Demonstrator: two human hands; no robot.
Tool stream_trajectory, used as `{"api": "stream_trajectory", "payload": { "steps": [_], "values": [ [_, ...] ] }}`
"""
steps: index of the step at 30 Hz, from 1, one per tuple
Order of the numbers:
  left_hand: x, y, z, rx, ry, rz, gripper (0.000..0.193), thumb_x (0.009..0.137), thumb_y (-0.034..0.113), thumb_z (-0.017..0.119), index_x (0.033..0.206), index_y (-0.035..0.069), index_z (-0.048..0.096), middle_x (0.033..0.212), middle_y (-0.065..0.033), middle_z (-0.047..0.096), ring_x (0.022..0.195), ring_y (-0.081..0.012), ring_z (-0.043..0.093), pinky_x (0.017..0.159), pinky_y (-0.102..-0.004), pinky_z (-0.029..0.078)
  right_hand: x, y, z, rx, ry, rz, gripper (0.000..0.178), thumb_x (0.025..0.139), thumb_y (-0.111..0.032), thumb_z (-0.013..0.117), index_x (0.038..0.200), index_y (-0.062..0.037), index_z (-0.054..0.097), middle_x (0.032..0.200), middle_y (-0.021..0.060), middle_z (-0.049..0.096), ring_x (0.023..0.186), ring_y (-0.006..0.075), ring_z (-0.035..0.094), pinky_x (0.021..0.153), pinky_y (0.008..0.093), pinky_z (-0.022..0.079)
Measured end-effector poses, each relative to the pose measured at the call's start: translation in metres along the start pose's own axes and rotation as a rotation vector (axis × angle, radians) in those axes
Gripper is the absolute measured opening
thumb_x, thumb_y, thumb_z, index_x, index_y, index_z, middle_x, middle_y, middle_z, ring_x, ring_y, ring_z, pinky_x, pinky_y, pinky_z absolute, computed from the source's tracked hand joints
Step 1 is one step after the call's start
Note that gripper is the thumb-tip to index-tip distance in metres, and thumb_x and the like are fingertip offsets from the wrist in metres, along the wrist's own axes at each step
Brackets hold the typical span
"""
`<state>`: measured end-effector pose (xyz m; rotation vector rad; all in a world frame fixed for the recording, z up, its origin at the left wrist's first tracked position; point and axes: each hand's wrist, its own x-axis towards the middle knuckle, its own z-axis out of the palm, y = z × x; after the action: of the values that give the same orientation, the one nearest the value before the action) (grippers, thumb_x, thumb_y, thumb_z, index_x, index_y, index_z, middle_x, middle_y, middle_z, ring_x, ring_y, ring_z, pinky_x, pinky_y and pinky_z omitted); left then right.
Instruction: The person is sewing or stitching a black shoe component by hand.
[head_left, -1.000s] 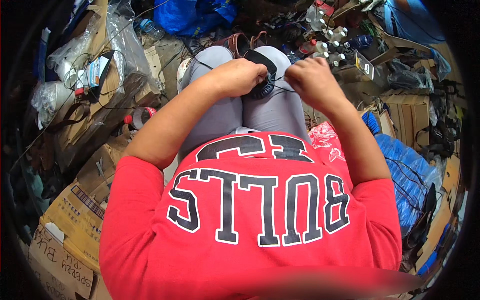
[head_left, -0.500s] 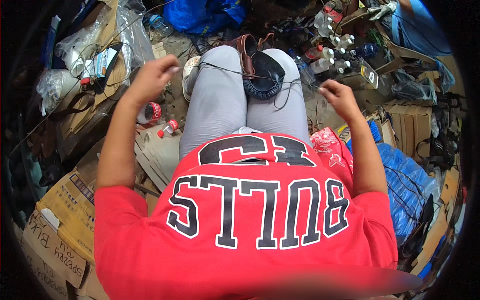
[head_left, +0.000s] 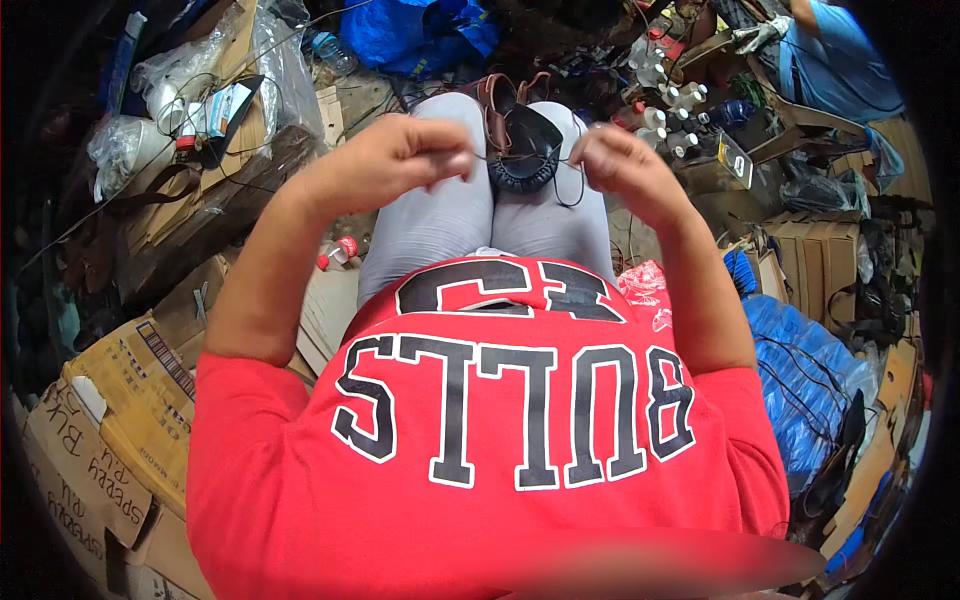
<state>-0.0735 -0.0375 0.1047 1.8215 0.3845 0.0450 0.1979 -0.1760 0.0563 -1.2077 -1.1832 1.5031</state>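
Observation:
Between my knees is a shoe (head_left: 528,150) with a black, gathered front edge and brown leather straps (head_left: 497,110) at its far end. A dark thread (head_left: 574,203) runs from it and hangs in a loop over my right thigh. My left hand (head_left: 400,165), slightly blurred, is closed on the thread just left of the shoe. On the other side my right hand (head_left: 628,172) has its fingers pinched on the thread, near the shoe's right edge. Whether either hand also has a needle, I cannot make out.
Several plastic bottles (head_left: 680,120) stand far right, near a person's blue clothing (head_left: 840,60). A blue bag (head_left: 415,38) lies at the back. Cardboard boxes (head_left: 120,400) are at my left, and blue plastic sheeting (head_left: 805,370) at my right.
Both hands have come inward from far apart toward the shoe. The thread, stretched wide to both sides before, now spans a shorter gap. The shoe stays between my knees.

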Motion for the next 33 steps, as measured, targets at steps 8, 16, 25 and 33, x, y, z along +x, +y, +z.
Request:
{"api": "stream_trajectory", "payload": {
  "steps": [8, 16, 25, 33],
  "values": [
    [-0.168, -0.017, -0.170, 0.992, 1.138, -0.318, 0.016, 0.084, 0.011, 0.061, 0.097, 0.005, 0.068, 0.098, -0.0059, 0.065, 0.089, -0.0144, 0.060, 0.080, -0.0259, 0.045, -0.154, 0.070, -0.150, -0.901, 0.710, 0.460, 0.025, 0.087, -0.023, 0.059, 0.104, -0.0071, 0.067, 0.096, 0.0065, 0.068, 0.086, 0.0121, 0.061, 0.079, 0.0254, 0.046],
    [-0.220, -0.022, -0.207, 1.200, 1.656, -0.736, 0.034, 0.081, 0.041, 0.062, 0.106, 0.019, 0.068, 0.100, -0.0057, 0.068, 0.092, -0.0183, 0.063, 0.082, -0.0320, 0.047, -0.354, 0.126, -0.263, -1.363, 0.632, 1.418, 0.042, 0.084, -0.040, 0.055, 0.107, -0.0062, 0.065, 0.107, 0.0200, 0.062, 0.099, 0.0332, 0.060, 0.086, 0.0423, 0.045],
    [0.078, -0.045, 0.033, 0.384, 0.255, 0.231, 0.029, 0.077, 0.008, 0.069, 0.106, 0.012, 0.067, 0.106, -0.0065, 0.062, 0.092, -0.0188, 0.059, 0.080, -0.0282, 0.046, -0.020, 0.024, -0.045, -0.539, 0.298, 0.133, 0.024, 0.081, -0.005, 0.062, 0.105, -0.0038, 0.065, 0.090, 0.0095, 0.063, 0.084, 0.0134, 0.059, 0.078, 0.0265, 0.046],
    [0.123, -0.068, 0.031, 0.309, 0.016, 0.111, 0.021, 0.078, 0.018, 0.069, 0.095, 0.006, 0.067, 0.095, -0.0079, 0.061, 0.087, -0.0189, 0.059, 0.079, -0.0294, 0.046, 0.024, 0.042, -0.035, -0.504, 0.243, -0.036, 0.013, 0.076, -0.002, 0.068, 0.088, -0.0054, 0.069, 0.086, 0.0011, 0.061, 0.080, 0.0103, 0.057, 0.075, 0.0228, 0.046]
  ]
}}
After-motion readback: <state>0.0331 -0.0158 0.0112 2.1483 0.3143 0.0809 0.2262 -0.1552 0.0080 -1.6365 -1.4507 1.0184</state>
